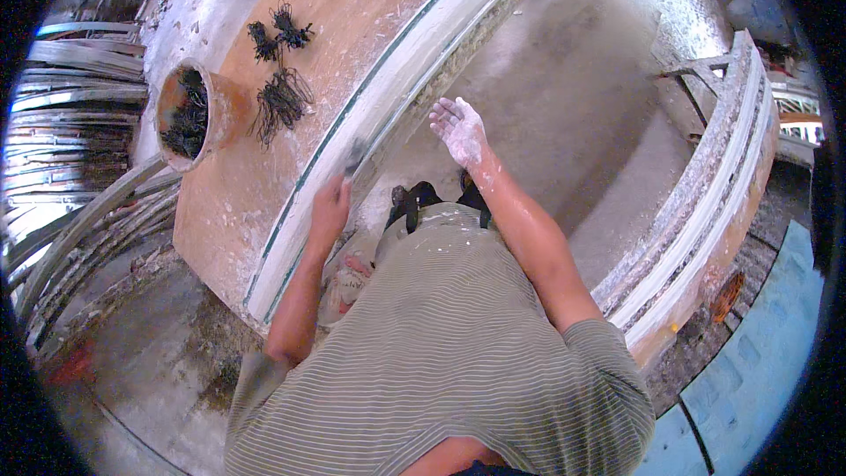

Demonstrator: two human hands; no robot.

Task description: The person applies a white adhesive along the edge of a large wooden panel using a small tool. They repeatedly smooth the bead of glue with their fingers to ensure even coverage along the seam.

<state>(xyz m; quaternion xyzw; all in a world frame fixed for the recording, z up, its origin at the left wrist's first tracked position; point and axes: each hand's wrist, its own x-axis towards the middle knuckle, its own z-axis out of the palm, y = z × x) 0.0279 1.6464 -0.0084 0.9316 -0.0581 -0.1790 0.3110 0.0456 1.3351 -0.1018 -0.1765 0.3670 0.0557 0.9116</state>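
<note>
Left grip [331, 203] is holding a small blurred tool [354, 159] over the white strip [388, 92], lying along the counter [229, 220]. Right hand [460, 130] is hanging empty, fingers loose. Strip is looking white-coated lengthwise; work left, unclear.

Grey floor [573, 115] is spreading between the benches; white dust is coating it toward top right, where strong light is glaring. Brown tabletop [233, 211] is slanting across upper left. Curved stand [696, 295] is bowing along the right side. Long pale strips [79, 75] are lying stacked at far left, catching light. Blue surface [749, 361] is filling lower right. Reddish patch [70, 365] is marking lower left. Right rim is blurring: perhaps shelving [800, 110] is standing there.
</note>
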